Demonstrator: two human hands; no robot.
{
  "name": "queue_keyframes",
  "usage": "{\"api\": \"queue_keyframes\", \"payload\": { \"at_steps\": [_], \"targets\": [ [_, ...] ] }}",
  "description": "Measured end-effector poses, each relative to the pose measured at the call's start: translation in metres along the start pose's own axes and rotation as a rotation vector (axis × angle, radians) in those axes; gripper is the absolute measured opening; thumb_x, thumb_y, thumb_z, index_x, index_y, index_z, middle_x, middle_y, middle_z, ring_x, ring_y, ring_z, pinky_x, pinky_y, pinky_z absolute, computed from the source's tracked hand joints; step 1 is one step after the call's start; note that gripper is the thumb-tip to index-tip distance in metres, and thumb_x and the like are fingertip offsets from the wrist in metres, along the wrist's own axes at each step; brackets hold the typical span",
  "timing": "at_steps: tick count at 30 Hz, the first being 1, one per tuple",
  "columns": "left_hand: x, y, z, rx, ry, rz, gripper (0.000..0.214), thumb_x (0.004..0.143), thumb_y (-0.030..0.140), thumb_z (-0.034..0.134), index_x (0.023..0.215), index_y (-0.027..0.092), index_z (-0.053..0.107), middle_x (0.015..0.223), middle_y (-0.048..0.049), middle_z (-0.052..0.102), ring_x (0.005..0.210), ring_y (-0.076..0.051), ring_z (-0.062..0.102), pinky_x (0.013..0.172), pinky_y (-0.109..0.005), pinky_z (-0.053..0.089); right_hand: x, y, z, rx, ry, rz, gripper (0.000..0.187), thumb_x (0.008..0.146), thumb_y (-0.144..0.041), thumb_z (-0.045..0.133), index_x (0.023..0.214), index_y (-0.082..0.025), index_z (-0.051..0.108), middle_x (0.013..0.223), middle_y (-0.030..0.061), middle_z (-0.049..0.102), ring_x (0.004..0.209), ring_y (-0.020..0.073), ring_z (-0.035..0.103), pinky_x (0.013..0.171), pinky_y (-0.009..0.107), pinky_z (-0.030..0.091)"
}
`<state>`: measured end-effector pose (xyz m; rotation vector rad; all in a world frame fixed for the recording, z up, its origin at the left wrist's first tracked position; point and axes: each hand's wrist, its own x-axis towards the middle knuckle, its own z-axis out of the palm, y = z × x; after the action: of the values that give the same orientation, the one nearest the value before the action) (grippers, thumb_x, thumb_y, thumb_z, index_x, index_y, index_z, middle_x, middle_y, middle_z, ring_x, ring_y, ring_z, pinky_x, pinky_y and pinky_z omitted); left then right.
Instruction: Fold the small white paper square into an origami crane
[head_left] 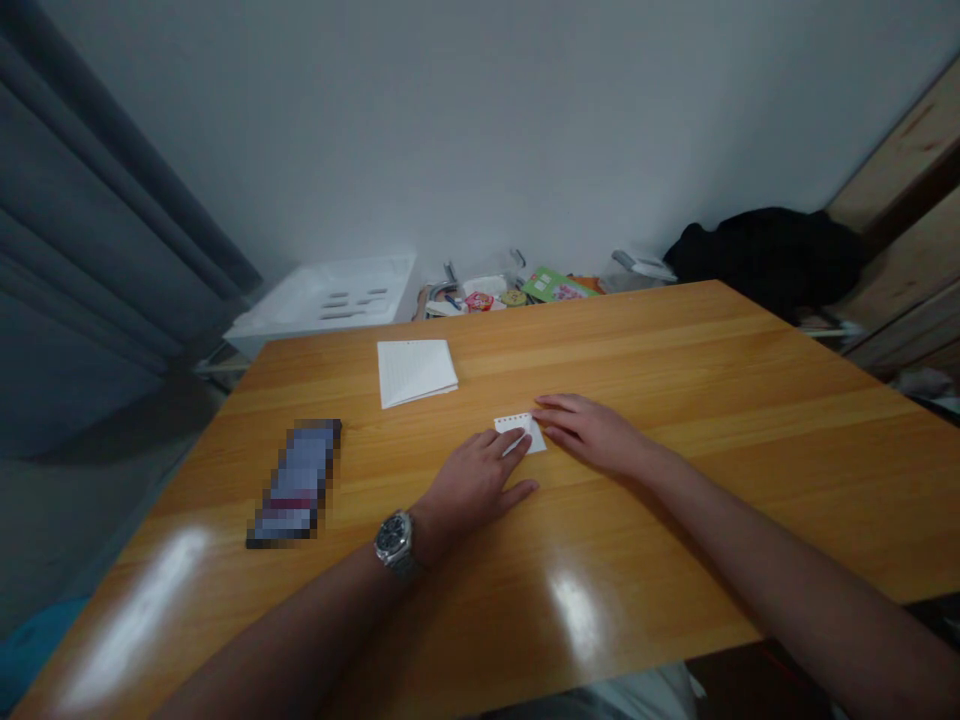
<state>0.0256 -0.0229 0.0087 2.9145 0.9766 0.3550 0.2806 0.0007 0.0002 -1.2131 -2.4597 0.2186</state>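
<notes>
A small white piece of paper [535,441] with a row of punched holes along its far edge lies flat on the wooden table. My left hand [480,475], with a metal watch [394,538] on its wrist, rests over the paper's near left part. Its fingers are stretched out, their tips on the paper and the thumb apart on the table side. At the paper's right edge lies my right hand [589,430], fingers extended and slightly spread, tips touching or very near the far right corner. The left fingers hide part of the sheet.
A folded lined sheet [416,372] lies farther back on the table [675,360]. A phone [295,483], blurred out, lies at the left. Beyond the far edge are a white plastic tray [337,290], a green packet [555,285] among small items, and a black bag [772,255].
</notes>
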Motion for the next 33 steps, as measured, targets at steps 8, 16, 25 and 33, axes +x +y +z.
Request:
{"api": "queue_keyframes", "payload": {
  "at_steps": [8,16,25,33],
  "targets": [
    [0.0013,0.0001,-0.0025,-0.026,0.013,0.016,0.052,0.099,0.049,0.049,0.136,0.013,0.054,0.135,-0.0139,0.06,0.12,-0.029,0.056,0.108,-0.045,0.044,0.0009,-0.0028,0.001,-0.057,-0.003,-0.004,0.035,0.1,-0.03,0.051,0.131,-0.022,0.064,0.14,0.0142,0.06,0.128,0.0284,0.056,0.106,0.048,0.047],
    [0.0001,-0.0011,0.0025,-0.086,0.015,-0.001,0.05,0.099,0.047,0.049,0.136,0.014,0.052,0.14,-0.0159,0.055,0.125,-0.029,0.055,0.105,-0.044,0.05,0.0011,-0.0016,-0.0004,0.005,0.005,-0.017,0.037,0.101,-0.032,0.05,0.135,-0.025,0.062,0.14,0.0125,0.06,0.129,0.0277,0.056,0.106,0.049,0.047],
    [0.0003,-0.0006,0.0061,-0.052,0.005,0.012,0.051,0.1,0.046,0.047,0.135,0.01,0.052,0.137,-0.0171,0.057,0.127,-0.03,0.055,0.105,-0.043,0.05,0.0019,0.0011,0.0007,-0.03,-0.041,-0.054,0.035,0.102,-0.037,0.047,0.129,-0.028,0.067,0.141,0.0108,0.059,0.131,0.0283,0.052,0.108,0.051,0.043],
    [0.0004,0.0021,0.0071,-0.044,0.009,0.019,0.048,0.101,0.043,0.047,0.137,0.012,0.05,0.139,-0.0185,0.055,0.131,-0.03,0.054,0.106,-0.041,0.05,0.0027,0.0009,0.0018,-0.05,-0.034,-0.042,0.039,0.103,-0.036,0.044,0.14,-0.03,0.057,0.144,0.009,0.056,0.133,0.0271,0.05,0.109,0.05,0.043]
  ]
}}
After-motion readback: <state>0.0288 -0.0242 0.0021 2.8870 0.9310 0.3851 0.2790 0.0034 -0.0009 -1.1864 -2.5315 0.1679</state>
